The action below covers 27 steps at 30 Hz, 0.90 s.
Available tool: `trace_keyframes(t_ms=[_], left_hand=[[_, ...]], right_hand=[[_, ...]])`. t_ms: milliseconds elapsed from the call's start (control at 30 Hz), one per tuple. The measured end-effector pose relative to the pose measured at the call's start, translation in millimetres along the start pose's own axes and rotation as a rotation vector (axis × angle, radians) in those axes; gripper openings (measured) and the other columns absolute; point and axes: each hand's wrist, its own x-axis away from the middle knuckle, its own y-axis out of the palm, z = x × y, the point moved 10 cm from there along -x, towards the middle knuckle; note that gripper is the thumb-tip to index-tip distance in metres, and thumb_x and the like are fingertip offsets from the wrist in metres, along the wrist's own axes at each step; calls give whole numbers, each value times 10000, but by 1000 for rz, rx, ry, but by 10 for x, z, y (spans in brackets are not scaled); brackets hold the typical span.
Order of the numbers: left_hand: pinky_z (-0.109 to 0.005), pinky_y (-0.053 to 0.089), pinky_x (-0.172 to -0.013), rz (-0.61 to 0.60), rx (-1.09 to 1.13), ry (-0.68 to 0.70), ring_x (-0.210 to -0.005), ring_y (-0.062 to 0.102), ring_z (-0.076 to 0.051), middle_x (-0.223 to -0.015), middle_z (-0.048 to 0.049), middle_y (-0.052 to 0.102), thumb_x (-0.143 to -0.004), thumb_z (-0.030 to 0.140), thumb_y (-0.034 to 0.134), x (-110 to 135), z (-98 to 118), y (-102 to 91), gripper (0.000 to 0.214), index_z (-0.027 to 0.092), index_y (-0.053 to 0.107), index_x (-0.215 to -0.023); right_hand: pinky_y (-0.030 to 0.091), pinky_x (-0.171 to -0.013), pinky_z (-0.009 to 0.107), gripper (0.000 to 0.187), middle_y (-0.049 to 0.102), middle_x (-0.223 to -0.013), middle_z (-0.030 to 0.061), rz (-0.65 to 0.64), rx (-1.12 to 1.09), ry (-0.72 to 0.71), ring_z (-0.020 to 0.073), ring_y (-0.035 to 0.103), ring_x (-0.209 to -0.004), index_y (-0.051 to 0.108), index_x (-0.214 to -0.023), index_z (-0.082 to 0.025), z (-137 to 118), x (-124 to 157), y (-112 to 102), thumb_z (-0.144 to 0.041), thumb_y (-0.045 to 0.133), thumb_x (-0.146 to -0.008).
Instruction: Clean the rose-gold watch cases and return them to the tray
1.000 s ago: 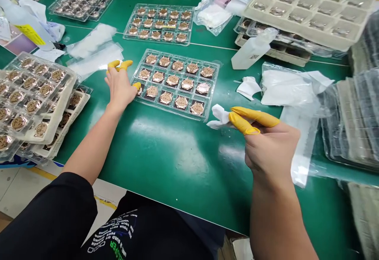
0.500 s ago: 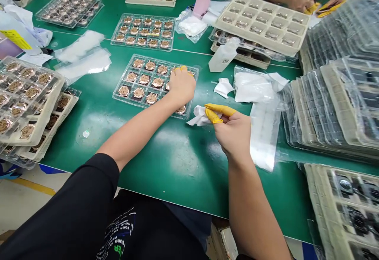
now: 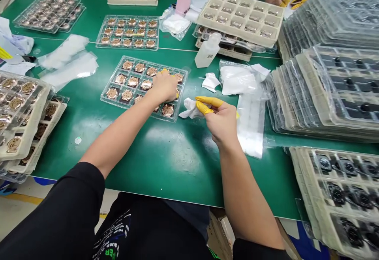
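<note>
Head: blister tray [image 3: 107,101] under left grip [image 3: 162,87]

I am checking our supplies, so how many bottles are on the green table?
2: a pink pump bottle at the far side, and a white plastic bottle in front of the stacked trays. Others may be hidden.

Yellow finger cots [image 3: 205,102] are worn, and rose-gold watch cases [image 3: 133,81] are laid in a grid pattern on a green workbench [image 3: 166,173].
</note>
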Motion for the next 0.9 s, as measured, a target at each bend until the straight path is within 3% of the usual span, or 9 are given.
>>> trace_keyframes(t_ms=[100, 200, 267, 333, 500, 633, 767, 900], left_hand=[[-601, 409, -1133, 116, 120, 174, -1240, 595, -408, -1114, -187, 694, -849, 79, 686, 368, 14, -132, 135, 118, 721, -973], [-469, 521, -1032, 175, 619, 310, -1110, 655, -279, -1105, -121, 687, -946, 223, 644, 882, -59, -177, 137, 183, 674, -1073], [-375, 590, -876, 119, 1052, 263, -965, 697, -213, -1068, -80, 688, -938, 336, 684, 1117, -190, -48, 205, 210, 641, -1094], [-336, 604, -827, 82, 1265, 188, -914, 715, -190, -1029, -61, 718, -869, 399, 775, 1262, -280, 107, 290, 209, 672, -1062], [-343, 595, -923, 59, 1153, 126, -907, 745, -195, -1000, -50, 814, -765, 316, 841, 1363, -325, 246, 250, 199, 819, -985], [-316, 595, -849, 5, 1117, 136, -929, 762, -226, -940, -21, 825, -787, 273, 763, 1380, -302, 235, 201, 205, 846, -957], [-272, 557, -781, 57, 1004, 156, -879, 753, -196, -908, 12, 824, -817, 247, 713, 1409, -317, 144, 166, 233, 853, -904], [-265, 498, -700, 118, 850, 233, -713, 679, -150, -755, 19, 774, -814, 185, 681, 1456, -268, 43, 154, 224, 825, -772]], right_hand=[[612, -692, 302, 240, 825, -926, 56, 4, 36, -19, 190, 764, -816, 849, -956, -215, -48, 1, -44, -237, 785, -725], [609, -681, 310, 225, 821, -921, 55, 14, 101, -28, 192, 762, -802, 847, -977, -220, -88, -3, -82, -263, 802, -760], [602, -663, 306, 210, 818, -896, 51, 9, 117, -24, 186, 754, -776, 848, -975, -226, -108, 9, -59, -275, 811, -773], [595, -646, 299, 195, 818, -886, 45, -22, 109, -30, 184, 749, -765, 851, -964, -233, -156, 60, 23, -281, 818, -778], [594, -658, 311, 176, 824, -914, 28, -132, 123, -195, 173, 733, -746, 852, -1002, -265, -497, 364, 304, -310, 797, -841], [511, -601, 301, 166, 765, -766, 19, -257, 353, -536, 152, 648, -658, 854, -987, -279, -774, 600, 527, -258, 715, -897], [385, -526, 287, 267, 588, -575, 0, -186, 609, -805, 145, 522, -575, 840, -961, -276, -804, 667, 537, -151, 617, -883], [353, -549, 299, 319, 582, -595, -2, -166, 732, -943, 149, 494, -599, 814, -947, -282, -801, 766, 618, -68, 591, -866]])
